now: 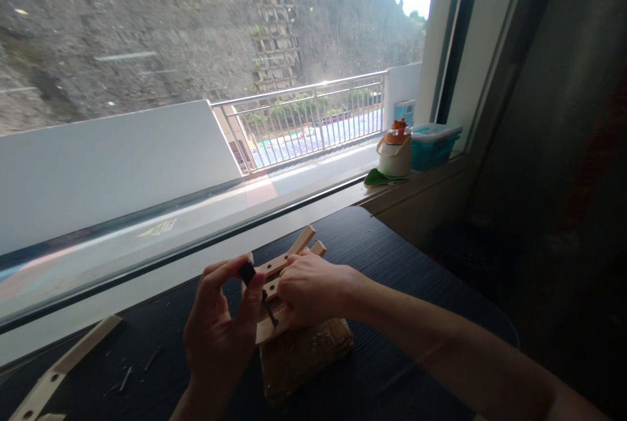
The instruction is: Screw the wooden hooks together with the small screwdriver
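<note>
My left hand (223, 323) is closed, with thumb and fingers pinching the black handle of a small screwdriver (247, 271). Its thin shaft slants down to the near end of a pale wooden piece; whether the tip sits in a screw is too small to tell. My right hand (313, 287) is wrapped around the wooden piece (278, 266), made of light slats with dark round holes, and partly hides it. Beneath its near end lies a worn brown block (306, 359) on the dark table (386, 271).
Another holed wooden piece (73, 356) lies at the left, near a few loose screws (125, 379). By the window, the sill holds a white bottle (394, 156) with an orange top, a teal lidded box (434, 147) and a green flat item (378, 178).
</note>
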Tool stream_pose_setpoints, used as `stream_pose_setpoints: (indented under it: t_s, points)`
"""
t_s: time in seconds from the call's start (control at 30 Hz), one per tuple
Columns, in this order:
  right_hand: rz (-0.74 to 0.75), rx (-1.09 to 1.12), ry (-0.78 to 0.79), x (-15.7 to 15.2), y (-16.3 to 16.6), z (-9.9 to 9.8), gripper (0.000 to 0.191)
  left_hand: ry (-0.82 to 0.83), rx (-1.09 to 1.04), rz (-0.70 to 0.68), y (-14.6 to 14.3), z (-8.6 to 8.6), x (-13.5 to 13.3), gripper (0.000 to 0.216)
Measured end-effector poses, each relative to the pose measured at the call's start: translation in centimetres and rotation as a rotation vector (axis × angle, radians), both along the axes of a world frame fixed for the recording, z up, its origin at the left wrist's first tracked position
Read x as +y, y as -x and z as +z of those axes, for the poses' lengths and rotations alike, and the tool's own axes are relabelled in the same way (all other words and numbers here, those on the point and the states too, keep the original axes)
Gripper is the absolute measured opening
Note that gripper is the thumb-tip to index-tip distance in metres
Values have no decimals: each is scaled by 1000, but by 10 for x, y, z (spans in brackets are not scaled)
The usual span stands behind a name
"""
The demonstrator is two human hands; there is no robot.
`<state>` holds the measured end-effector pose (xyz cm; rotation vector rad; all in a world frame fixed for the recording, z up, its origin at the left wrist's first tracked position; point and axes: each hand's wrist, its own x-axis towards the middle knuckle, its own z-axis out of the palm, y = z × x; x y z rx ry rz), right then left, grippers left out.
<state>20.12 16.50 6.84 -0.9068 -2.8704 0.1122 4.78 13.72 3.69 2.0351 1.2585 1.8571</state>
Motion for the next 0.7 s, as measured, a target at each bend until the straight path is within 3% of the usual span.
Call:
stream_pose_setpoints:
  t_s: [0.27,0.5,0.7]
  points:
    - [-23,-36,16,-2,1,4,25,126,-32,-26,0,1,-7,27]
    - [-1,-35,22,0,0,2,25,-50,-4,-55,0,-3,0,38]
    - [1,-41,16,2,0,-1,26,14,-44,-38,0,-6,1,36]
